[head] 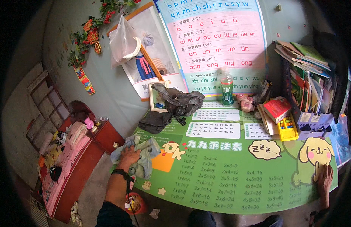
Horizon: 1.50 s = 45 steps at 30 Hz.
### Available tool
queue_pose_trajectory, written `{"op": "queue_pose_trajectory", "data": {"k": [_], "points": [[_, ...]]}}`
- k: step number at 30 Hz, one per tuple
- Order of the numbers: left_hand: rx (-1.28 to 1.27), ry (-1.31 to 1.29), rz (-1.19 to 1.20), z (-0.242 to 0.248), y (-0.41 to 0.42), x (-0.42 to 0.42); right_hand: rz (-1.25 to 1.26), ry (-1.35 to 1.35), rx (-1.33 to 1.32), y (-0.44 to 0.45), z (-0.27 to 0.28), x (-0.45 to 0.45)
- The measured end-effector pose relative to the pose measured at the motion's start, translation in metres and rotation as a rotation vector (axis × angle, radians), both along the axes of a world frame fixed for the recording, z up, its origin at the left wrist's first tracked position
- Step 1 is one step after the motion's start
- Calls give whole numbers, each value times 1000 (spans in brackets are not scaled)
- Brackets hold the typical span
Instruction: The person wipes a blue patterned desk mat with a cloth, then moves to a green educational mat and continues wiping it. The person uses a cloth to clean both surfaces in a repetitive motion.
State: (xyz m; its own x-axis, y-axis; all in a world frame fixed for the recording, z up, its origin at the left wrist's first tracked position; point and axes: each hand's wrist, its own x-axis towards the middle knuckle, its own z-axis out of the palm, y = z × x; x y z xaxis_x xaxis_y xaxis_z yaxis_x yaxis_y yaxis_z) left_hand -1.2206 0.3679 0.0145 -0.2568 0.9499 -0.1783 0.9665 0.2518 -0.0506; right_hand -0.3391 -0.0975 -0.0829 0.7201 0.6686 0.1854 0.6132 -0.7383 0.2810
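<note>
My left hand [130,155] is pressed on a crumpled, pale blue-green cloth [145,161] at the left end of the desk, its fingers over the folds. Under the cloth lies a green printed desk mat [169,187] with a multiplication table and cartoon figures. My right hand [325,177] rests on the mat near the right edge, over part of a cartoon dog [314,153], and holds nothing. Behind the cloth sit a black bag [155,122] and a crumpled black plastic bag [184,102], partly covering a framed photo [152,99].
Along the back stand a green-tinted bottle [227,90], a pink toy-like item [245,102], a red book [277,109], a yellow abacus [287,129] and a book rack [313,122]. Below the desk's left front sits a red bin [141,203]. A bed [70,159] is at left.
</note>
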Motion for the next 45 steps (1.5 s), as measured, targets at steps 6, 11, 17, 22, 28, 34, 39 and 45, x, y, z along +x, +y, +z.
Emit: {"op": "queue_pose_trajectory", "data": {"k": [6, 11, 17, 22, 28, 34, 39, 45], "points": [[26, -30, -208, -24, 5, 61, 31, 22, -4, -3, -12, 12], [77, -143, -382, -31, -43, 170, 151, -102, 96, -8, -47, 39], [54, -143, -703, -6, -131, 315, 243, 62, 518, 7, 3, -32], [23, -167, -1021, -3, -208, 444, 197, 119, 535, 15, 48, -72], [14, -299, -1235, -6, -253, 520, 202, 148, 559, 13, 57, -79], [344, -203, -1201, -31, -178, 434, 194, 193, 567, 12, 60, -79], [116, -81, -660, -18, -78, 325, 216, 186, 595, 13, 58, -80], [-1, -189, -428, 1, -38, 262, 205, 173, 582, 14, 59, -82]]}}
